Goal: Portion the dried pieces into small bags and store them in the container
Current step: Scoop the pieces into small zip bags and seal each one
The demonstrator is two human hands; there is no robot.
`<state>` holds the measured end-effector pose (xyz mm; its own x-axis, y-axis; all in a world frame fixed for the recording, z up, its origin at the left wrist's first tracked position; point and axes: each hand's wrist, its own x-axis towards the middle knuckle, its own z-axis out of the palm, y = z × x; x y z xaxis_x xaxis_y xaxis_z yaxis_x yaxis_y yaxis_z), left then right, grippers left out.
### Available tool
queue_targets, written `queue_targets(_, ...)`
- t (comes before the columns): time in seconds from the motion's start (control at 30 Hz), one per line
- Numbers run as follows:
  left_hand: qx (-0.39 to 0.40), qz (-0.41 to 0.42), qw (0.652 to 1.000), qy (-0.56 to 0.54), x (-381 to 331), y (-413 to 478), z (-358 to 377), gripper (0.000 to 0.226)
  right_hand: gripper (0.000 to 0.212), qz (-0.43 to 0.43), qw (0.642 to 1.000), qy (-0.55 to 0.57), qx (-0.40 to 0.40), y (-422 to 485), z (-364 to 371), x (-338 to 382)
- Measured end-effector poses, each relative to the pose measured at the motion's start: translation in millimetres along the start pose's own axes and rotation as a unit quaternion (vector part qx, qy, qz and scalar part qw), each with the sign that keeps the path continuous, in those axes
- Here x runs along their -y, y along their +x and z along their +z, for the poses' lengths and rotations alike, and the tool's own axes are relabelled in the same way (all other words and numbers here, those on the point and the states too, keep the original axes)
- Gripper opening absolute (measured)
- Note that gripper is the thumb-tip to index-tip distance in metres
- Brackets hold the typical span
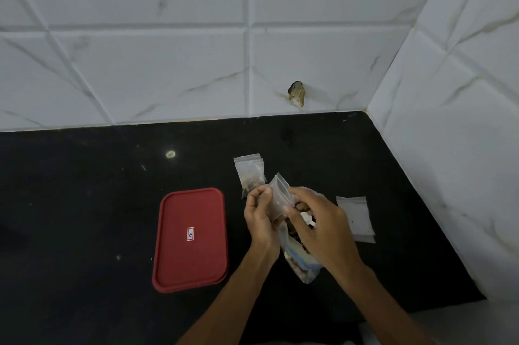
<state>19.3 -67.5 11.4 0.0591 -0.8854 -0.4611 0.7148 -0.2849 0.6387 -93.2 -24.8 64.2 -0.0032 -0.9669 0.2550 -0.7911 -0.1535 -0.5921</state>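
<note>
Red plastic comes first at the left: the container lid [191, 239] lies flat on the black counter [84, 204], and whether the box sits under it I cannot tell. To its right and further back, near the white tiled wall [168, 64], a filled small bag [250, 173] rests on the counter with brown bits at its bottom. Just in front of it the left hand [261, 215] is raised with the palm turned inward, fingers curled, thumb and fingertips pinching an open small bag [279, 196] that stands tilted between both hands. Below them lies the large bag [302, 266] of dried pieces [293, 232], mouth toward the wall. The right hand [317, 224] arches over that mouth, knuckles up, fingers curled, index and thumb meeting at the small bag's edge — whether they pinch the bag or a piece I cannot tell. Furthest right, empty bags [356, 218] lie flat, just beside the right hand.
</note>
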Motion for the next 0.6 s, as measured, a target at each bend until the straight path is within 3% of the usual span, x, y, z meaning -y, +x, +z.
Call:
queue_targets(0.1, 0.003, 0.037, 0.999, -0.012, 0.3, 1.5, 4.1, 0.013, 0.041, 0.019, 0.999, -0.036, 0.02, 8.8, 4.4, 0.4)
queue_targets(0.2, -0.025, 0.071, 0.997, 0.012, 0.2, 2.3, 5.1, 0.017, 0.009, 0.074, 0.994, 0.083, -0.01, 17.1, 1.9, 6.6)
queue_targets(0.27, -0.031, 0.084, 0.996, 0.022, -3.0, 1.4, 5.1, 0.022, 0.001, 0.111, 0.98, 0.161, -0.038, 23.5, -4.9, 12.5)
queue_targets(0.37, 0.003, 0.112, 0.992, 0.059, -17.6, -3.2, 6.1, 0.032, 0.01, 0.157, 0.95, 0.266, -0.046, 36.0, -17.5, 15.6)
queue_targets(0.5, 0.097, 0.16, 0.96, 0.207, -50.2, -10.6, 12.8, 0.019, 0.027, 0.178, 0.92, 0.349, -0.032, 51.7, -34.8, 18.8)
queue_targets(0.6, 0.142, 0.165, 0.941, 0.261, -70.7, -13.7, 25.7, 0.016, 0.032, 0.174, 0.916, 0.361, -0.015, 60.3, -40.4, 25.9)
